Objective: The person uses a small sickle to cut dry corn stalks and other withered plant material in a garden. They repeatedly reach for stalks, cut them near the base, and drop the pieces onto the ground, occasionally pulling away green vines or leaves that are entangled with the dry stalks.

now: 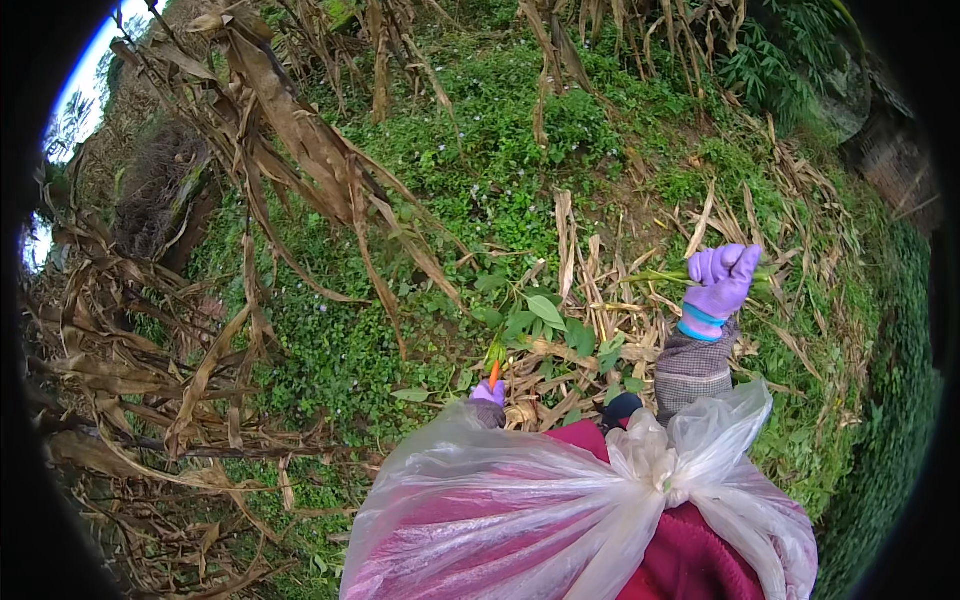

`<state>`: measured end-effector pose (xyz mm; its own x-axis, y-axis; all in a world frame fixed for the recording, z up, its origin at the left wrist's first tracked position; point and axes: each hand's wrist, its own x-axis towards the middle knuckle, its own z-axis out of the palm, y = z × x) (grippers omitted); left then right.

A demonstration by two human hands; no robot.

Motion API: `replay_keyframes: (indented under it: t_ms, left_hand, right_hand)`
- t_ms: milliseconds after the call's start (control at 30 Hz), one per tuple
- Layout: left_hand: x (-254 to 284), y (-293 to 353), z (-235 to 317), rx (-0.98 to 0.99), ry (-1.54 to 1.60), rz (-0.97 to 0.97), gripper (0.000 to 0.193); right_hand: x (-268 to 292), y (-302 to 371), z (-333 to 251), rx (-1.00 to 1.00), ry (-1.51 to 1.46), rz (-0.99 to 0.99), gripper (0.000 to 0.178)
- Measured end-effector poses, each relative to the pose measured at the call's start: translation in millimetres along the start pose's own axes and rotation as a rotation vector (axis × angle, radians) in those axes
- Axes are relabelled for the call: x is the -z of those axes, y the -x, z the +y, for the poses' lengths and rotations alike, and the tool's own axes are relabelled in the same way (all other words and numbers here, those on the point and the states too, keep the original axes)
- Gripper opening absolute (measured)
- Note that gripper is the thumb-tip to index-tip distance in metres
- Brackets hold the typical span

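My right hand [718, 285], in a purple glove with a blue cuff, is a raised fist closed around a bundle of green plant stems [655, 275]. The stems stick out on both sides of the fist. Lower and nearer to me, my left hand [488, 392] wears a purple glove too and is partly hidden by my sleeve and the plastic covering. A slim, tapered orange thing [495, 372] rises from its fingers; its kind is unclear. Just above it are thin green blades, and broad green leaves [546, 312] spread beyond it.
Dry, cut stalks [600, 290] litter the ground between my hands. Tall withered corn plants [300, 130] lean in from the left. Low green growth [480, 150] with small pale flowers covers the far ground. Clear plastic sheeting [480, 510], knotted in front, covers my red clothing.
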<state>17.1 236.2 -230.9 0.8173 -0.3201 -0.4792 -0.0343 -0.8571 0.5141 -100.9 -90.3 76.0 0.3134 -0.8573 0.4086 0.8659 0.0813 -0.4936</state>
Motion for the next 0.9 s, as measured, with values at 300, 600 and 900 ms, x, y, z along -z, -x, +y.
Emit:
replay_keyframes:
  t_ms: [300,600,900]
  left_hand:
    - [48,3,54,-0.180,0.485,0.134,0.041]
    - [98,-20,-9,-0.154,1.034,0.453,0.024]
    - [234,-38,15,-0.024,1.198,0.508,0.020]
  right_hand:
    - [-34,61,74,-0.021,0.456,-0.080,0.028]
    - [-27,78,100,0.051,1.875,-0.641,0.062]
    - [-51,110,144,-0.070,1.524,-0.660,0.053]
